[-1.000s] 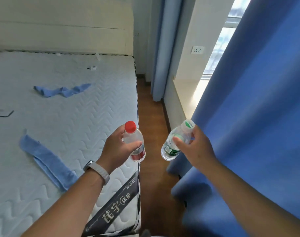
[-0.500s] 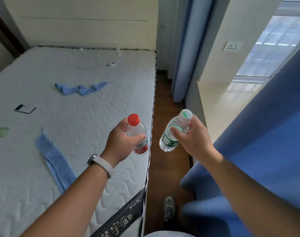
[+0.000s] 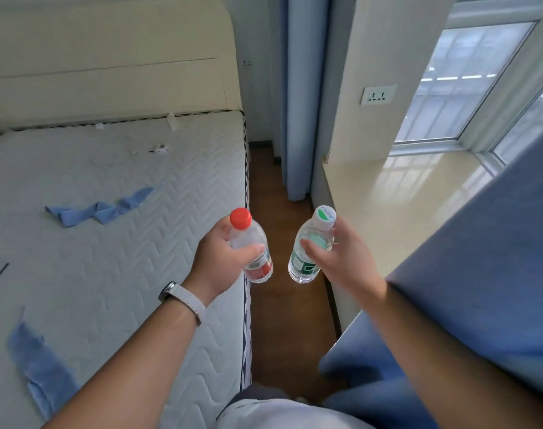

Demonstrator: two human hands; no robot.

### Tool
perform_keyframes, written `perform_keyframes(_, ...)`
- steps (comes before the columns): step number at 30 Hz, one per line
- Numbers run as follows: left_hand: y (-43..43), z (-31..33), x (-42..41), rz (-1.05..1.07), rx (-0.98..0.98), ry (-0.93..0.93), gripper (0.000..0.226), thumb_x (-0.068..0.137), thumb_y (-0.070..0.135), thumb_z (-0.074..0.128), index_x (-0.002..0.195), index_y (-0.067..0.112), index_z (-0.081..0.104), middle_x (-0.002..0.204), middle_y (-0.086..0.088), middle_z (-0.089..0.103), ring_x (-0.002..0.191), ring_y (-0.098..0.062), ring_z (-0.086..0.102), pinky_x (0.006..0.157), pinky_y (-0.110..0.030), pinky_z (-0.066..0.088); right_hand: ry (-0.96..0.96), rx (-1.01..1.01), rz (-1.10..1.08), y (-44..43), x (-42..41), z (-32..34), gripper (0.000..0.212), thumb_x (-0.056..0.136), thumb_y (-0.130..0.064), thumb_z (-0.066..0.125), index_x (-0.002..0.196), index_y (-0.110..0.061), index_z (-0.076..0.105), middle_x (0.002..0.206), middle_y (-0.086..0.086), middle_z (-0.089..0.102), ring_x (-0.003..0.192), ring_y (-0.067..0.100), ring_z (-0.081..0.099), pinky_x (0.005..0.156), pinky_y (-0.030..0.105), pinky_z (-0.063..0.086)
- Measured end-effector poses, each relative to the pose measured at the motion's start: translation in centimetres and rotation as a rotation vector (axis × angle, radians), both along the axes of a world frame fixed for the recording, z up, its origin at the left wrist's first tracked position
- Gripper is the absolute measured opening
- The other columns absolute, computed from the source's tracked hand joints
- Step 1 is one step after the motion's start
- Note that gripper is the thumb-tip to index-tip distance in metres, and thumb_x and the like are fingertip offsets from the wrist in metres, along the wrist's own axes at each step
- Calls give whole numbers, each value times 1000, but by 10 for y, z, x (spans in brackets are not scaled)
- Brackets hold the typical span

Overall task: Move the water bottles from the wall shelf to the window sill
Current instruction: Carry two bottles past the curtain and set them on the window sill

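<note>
My left hand [image 3: 220,261] grips a clear water bottle with a red cap and red label [image 3: 254,249], held upright over the mattress edge. A second clear bottle with a white cap and green label [image 3: 307,252] is held by my right hand [image 3: 341,258], tilted slightly, above the narrow wooden floor strip. The glossy cream window sill [image 3: 397,196] lies just right of and beyond the right hand, under the window. The wall shelf is out of view.
A bare white mattress [image 3: 115,243] with blue cloth strips [image 3: 103,209] fills the left. A blue curtain [image 3: 487,274] hangs close on the right, covering the near sill; another curtain [image 3: 301,97] hangs at the sill's far end. A wall socket [image 3: 377,95] sits above the sill.
The view has swung right and forward; much more of the sill and window shows now. Both hands keep their bottles, carried along closer to the sill.
</note>
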State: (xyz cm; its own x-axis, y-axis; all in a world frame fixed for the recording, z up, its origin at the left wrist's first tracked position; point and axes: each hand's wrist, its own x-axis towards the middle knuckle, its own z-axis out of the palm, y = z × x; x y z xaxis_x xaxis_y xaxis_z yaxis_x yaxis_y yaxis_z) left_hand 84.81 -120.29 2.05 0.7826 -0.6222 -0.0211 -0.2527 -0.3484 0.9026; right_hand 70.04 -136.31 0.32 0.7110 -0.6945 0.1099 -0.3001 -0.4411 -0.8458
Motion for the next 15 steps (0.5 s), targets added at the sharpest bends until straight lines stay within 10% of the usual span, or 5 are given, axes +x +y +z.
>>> perform_keyframes(15,-181,-30,138,-286,19,38,30,83,31,75,109,35,62,103,15,65,98,-9,63,76,-20,53,60,162,-311,-141,97,-18,36,82,-34,72,114,-33,56,99,-17,61,96,8,60,84,32,51)
